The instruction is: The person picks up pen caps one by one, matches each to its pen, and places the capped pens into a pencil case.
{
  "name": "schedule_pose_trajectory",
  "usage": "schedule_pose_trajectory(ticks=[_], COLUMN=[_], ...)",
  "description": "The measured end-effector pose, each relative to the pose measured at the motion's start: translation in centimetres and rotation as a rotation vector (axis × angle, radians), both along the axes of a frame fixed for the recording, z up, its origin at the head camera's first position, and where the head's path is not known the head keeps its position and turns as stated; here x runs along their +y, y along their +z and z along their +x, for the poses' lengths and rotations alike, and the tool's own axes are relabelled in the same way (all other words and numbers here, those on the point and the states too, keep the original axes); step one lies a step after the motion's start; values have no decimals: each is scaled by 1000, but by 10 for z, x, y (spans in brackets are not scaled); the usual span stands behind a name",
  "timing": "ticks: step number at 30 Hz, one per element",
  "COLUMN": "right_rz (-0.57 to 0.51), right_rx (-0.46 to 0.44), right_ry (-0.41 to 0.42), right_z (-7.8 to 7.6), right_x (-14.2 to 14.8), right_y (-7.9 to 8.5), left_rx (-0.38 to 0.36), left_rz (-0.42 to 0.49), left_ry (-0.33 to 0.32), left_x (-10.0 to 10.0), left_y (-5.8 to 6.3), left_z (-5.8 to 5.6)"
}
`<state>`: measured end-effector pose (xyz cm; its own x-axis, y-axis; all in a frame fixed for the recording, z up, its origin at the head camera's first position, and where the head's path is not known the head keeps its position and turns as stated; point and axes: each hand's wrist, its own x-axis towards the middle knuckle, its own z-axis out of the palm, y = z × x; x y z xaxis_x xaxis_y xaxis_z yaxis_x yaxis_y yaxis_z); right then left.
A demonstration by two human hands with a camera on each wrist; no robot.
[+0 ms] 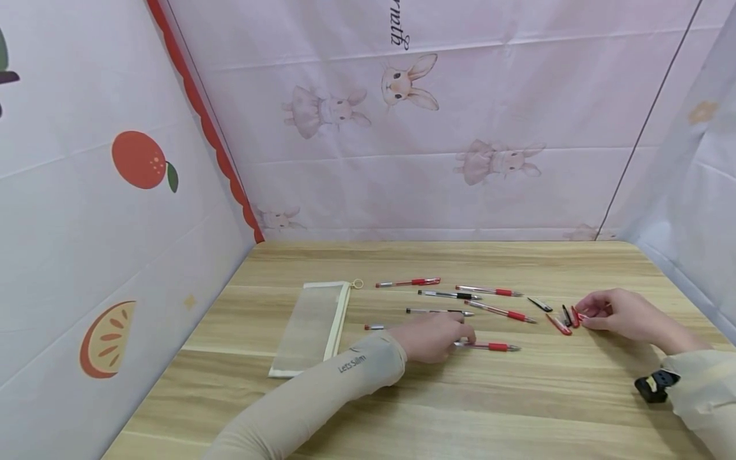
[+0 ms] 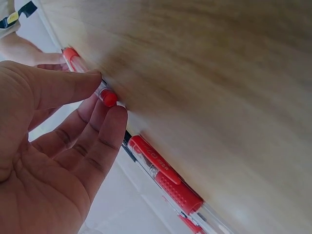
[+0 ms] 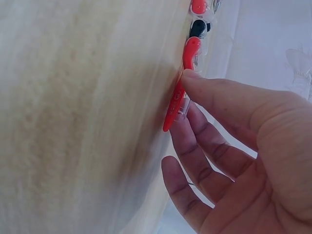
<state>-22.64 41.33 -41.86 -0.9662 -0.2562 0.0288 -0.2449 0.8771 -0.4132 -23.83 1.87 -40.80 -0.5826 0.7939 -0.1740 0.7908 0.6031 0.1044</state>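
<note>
My left hand (image 1: pixel 432 337) pinches the tail end of an uncapped red gel pen (image 1: pixel 496 347) lying at the front of the row; its red end plug (image 2: pixel 110 99) shows between thumb and fingers in the left wrist view. Beside those fingers lies a capped red pen (image 2: pixel 165 175), mostly covered by the hand in the head view. Over at the right, my right hand (image 1: pixel 625 317) pinches a red pen cap (image 3: pixel 176 105) between thumb and fingers, close against the tabletop. Next to it sit a red cap (image 1: pixel 575 317), a black cap (image 1: pixel 566 315) and another red cap (image 1: pixel 558 324).
Behind the left hand lie several pens, among them a capped red pen (image 1: pixel 409 282), a black pen (image 1: pixel 448 295) and an uncapped red pen (image 1: pixel 500 312). A black cap (image 1: pixel 540 305) lies near them. A mesh zip pouch (image 1: pixel 307 326) is flat on the wooden table (image 1: pixel 437 409) at left.
</note>
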Motion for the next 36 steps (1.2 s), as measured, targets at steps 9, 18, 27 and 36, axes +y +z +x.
schedule_pose_trajectory(ticks=[9,18,27,36], right_rz=[9,12,27,32], right_rx=[13,13,17,21], right_ry=[9,9,-10,-46], right_z=[-2,-3,0,8], right_x=[-1,-1,0,6], right_y=[0,0,-1,0], left_rx=[-6,-21,-51,-92], left_rz=[-10,-15,8,56], left_ry=[6,11,6,12], left_x=[1,2,-2,-8], left_y=[-2,0,2,5], left_z=[-2,-1,0,1])
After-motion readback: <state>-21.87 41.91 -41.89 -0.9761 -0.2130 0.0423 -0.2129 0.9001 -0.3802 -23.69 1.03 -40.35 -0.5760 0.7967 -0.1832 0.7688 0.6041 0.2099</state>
